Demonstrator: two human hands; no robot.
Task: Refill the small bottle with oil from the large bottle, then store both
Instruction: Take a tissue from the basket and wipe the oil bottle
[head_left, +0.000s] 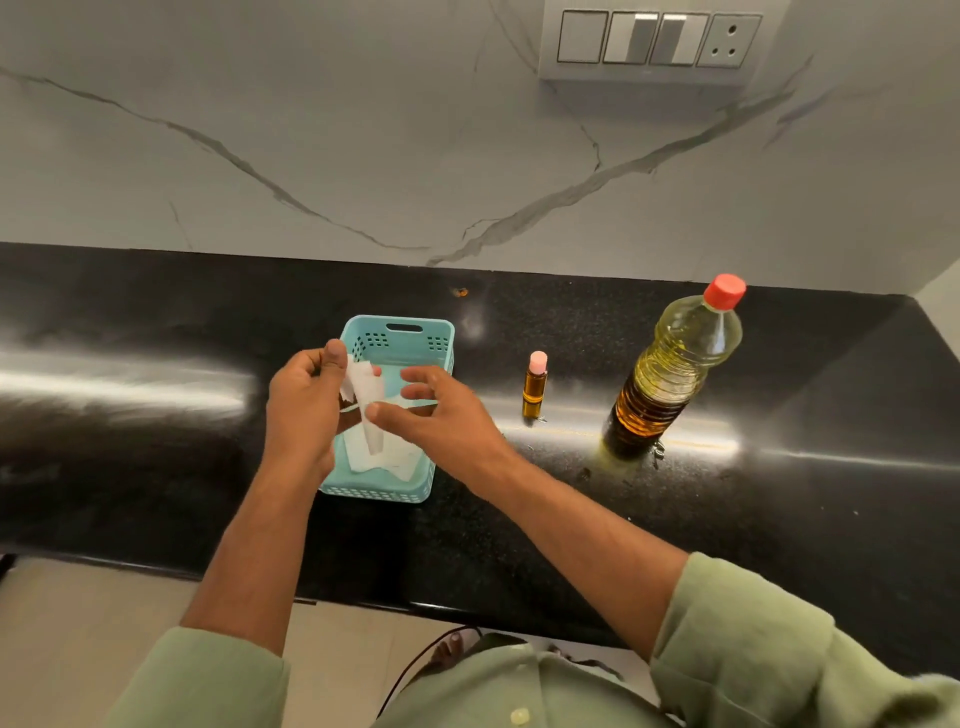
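I'm seeing a glossy black counter (156, 405) under a veined marble wall (311, 130), switch panel (657, 41) above, beige floor (78, 623) below.

**The count on the bench**

We're counting now. Two bottles stand on the bench (156, 415): one large bottle (670, 374) with a red cap, one small bottle (535, 387) with a pink cap. So two caps, one on each. One pale blue basket (431, 338), and in it we make out white paper sheets (395, 457), though we can't tell how many. One folded white paper strip (366, 395) up top. Two hands: one left hand (304, 410), one right hand (441, 415). On the wall, one switch plate (654, 41) with three switches and one socket.
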